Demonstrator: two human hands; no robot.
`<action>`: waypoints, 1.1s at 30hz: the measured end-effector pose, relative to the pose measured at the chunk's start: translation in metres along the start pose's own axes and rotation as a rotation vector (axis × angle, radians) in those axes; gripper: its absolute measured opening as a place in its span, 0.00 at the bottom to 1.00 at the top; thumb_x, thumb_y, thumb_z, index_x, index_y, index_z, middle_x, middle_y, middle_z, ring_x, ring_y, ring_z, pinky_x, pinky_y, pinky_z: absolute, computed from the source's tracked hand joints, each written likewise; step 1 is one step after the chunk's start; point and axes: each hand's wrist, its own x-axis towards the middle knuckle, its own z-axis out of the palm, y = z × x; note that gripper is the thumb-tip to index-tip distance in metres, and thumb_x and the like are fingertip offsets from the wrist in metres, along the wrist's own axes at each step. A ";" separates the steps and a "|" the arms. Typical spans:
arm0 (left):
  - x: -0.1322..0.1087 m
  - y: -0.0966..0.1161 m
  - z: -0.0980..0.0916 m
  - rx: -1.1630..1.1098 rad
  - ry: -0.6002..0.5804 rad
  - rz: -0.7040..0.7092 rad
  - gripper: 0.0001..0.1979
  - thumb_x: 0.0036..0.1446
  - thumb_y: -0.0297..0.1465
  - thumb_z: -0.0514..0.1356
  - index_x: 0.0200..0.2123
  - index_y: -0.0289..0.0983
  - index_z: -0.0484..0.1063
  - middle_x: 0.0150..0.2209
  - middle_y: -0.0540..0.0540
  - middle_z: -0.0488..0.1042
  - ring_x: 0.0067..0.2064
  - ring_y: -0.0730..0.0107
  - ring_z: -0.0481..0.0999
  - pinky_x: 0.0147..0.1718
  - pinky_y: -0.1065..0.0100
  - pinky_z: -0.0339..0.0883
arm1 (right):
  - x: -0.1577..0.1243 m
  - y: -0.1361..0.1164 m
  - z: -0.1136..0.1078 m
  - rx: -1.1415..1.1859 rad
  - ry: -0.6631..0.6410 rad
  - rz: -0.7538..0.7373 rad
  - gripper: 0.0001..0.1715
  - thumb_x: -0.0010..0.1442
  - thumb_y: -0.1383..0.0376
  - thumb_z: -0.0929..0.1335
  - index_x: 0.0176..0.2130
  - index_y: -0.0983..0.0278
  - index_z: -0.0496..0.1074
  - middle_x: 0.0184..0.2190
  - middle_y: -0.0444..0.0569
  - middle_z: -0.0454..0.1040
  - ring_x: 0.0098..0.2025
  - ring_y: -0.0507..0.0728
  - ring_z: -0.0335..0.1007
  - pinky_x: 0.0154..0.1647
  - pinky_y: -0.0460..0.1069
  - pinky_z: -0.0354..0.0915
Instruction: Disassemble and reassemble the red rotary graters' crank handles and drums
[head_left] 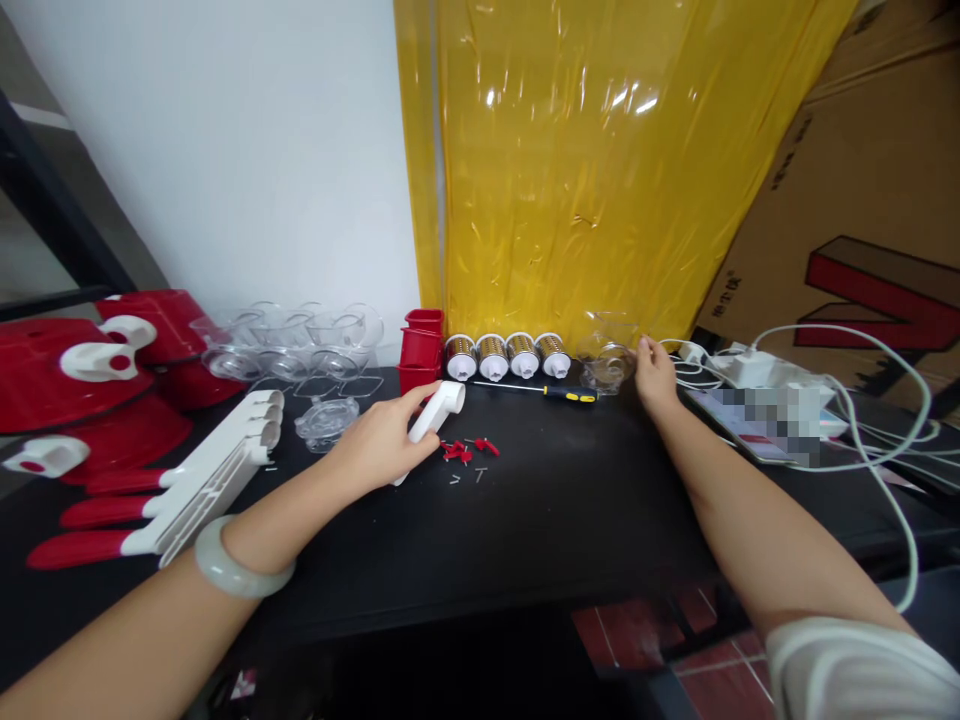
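Observation:
My left hand (386, 440) is closed around a white plastic handle piece (439, 408) with a round, tube-like end, held low over the black table. To the right, the fingers of my right hand (657, 378) are curled together at the edge of a clear plastic hopper (606, 355); the exact contact is partly hidden. Small red plastic parts (457, 451) and a few metal pins (481, 474) lie just right of my left hand. Behind them rests a screwdriver (570, 394) with a black and yellow handle.
Several metal grater drums (523, 357) line the back beside stacked red plastic pieces (422, 348). Clear hoppers (300, 340), white handles with red grips (217, 470) and red housings (60, 390) fill the left. A phone (739, 420) and white cables (911, 500) are at right.

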 end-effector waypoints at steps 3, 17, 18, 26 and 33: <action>-0.001 0.001 -0.001 0.011 0.001 -0.035 0.35 0.56 0.37 0.57 0.67 0.44 0.58 0.46 0.43 0.80 0.43 0.50 0.81 0.37 0.61 0.68 | -0.005 0.006 0.007 0.004 -0.172 0.002 0.55 0.51 0.38 0.70 0.66 0.66 0.60 0.58 0.64 0.72 0.59 0.67 0.71 0.61 0.62 0.64; -0.004 0.010 -0.003 0.075 -0.015 -0.004 0.37 0.58 0.35 0.53 0.69 0.35 0.49 0.56 0.32 0.72 0.52 0.40 0.77 0.44 0.52 0.70 | -0.006 0.013 0.009 -0.378 -0.101 -0.067 0.52 0.47 0.45 0.75 0.63 0.68 0.67 0.54 0.65 0.70 0.58 0.70 0.66 0.60 0.62 0.60; -0.004 0.010 -0.003 0.075 -0.015 -0.003 0.37 0.58 0.34 0.53 0.69 0.35 0.49 0.56 0.32 0.72 0.53 0.40 0.77 0.44 0.52 0.70 | -0.005 0.014 0.009 -0.371 -0.103 -0.087 0.51 0.47 0.46 0.75 0.63 0.68 0.66 0.52 0.64 0.71 0.56 0.69 0.67 0.59 0.62 0.61; -0.003 0.009 -0.004 0.096 -0.012 0.002 0.37 0.58 0.34 0.53 0.69 0.35 0.48 0.56 0.33 0.73 0.53 0.42 0.77 0.45 0.53 0.70 | -0.004 0.014 0.008 -0.393 -0.115 -0.046 0.38 0.51 0.62 0.71 0.60 0.67 0.64 0.34 0.50 0.73 0.38 0.61 0.71 0.50 0.60 0.66; -0.002 0.011 -0.007 0.076 -0.020 -0.046 0.36 0.56 0.36 0.53 0.67 0.34 0.51 0.49 0.34 0.77 0.48 0.42 0.79 0.40 0.55 0.70 | -0.016 -0.030 0.007 -0.423 0.014 -0.232 0.30 0.50 0.65 0.68 0.53 0.67 0.66 0.50 0.63 0.69 0.54 0.66 0.66 0.56 0.60 0.64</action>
